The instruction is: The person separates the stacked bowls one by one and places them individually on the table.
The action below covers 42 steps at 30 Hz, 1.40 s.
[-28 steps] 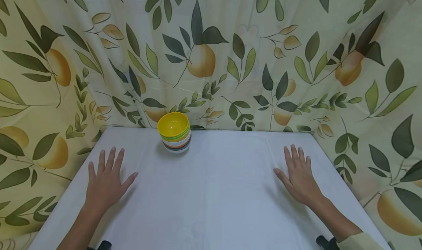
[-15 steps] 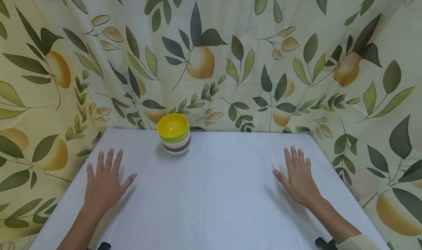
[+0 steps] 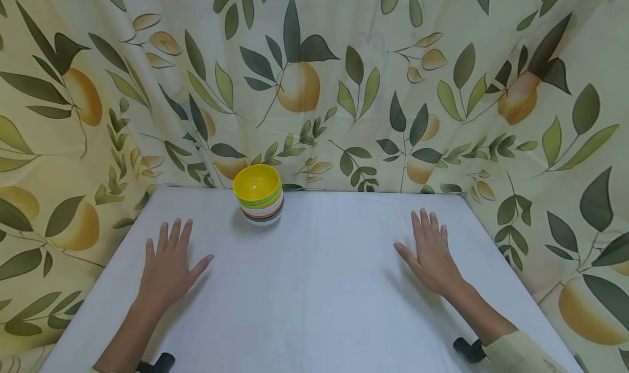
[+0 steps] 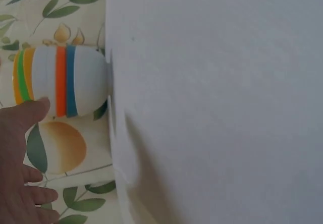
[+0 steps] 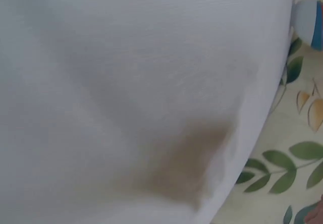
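A stack of nested bowls (image 3: 257,184) stands near the back edge of the table, left of the middle. The top bowl is yellow inside; green, white, orange and blue rims show below it, also on the stack (image 4: 44,77) in the left wrist view. My left hand (image 3: 166,274) is over the left of the table, fingers spread and straight, holding nothing. It is the hand nearest the bowls, and apart from them. My right hand (image 3: 433,259) is over the right side, fingers straight, with nothing in it. Shadows lie beneath both hands.
A white cloth covers the table (image 3: 314,285). Behind it and at both sides hangs a curtain (image 3: 344,89) printed with leaves and fruit. Dark straps (image 3: 468,350) show at the wrists.
My left hand has shifted a little to the right and my right hand a little to the left, towards the middle. The stack of bowls stays in place.
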Each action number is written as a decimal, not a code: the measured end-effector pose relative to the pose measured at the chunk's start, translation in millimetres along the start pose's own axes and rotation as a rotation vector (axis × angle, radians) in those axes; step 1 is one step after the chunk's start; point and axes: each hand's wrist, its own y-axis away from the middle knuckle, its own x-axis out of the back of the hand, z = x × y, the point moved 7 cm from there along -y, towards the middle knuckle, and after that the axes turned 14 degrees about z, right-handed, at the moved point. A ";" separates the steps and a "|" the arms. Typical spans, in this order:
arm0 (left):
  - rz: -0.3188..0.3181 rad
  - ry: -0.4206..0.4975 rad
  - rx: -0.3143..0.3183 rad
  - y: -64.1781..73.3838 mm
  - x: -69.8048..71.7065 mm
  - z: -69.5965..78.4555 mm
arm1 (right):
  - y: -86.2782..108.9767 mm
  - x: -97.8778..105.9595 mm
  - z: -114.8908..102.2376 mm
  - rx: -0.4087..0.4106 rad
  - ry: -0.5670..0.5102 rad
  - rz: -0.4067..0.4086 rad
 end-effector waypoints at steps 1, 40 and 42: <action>-0.007 0.024 0.004 -3.8 -2.8 2.7 | -6.0 -3.6 -4.7 0.003 -0.006 -0.008; -0.056 0.654 0.340 -76.4 -112.2 41.0 | -145.1 -78.2 -192.3 0.086 -0.417 -0.105; -0.055 0.663 0.333 -77.5 -114.8 41.7 | -148.7 -79.3 -197.0 0.062 -0.441 -0.115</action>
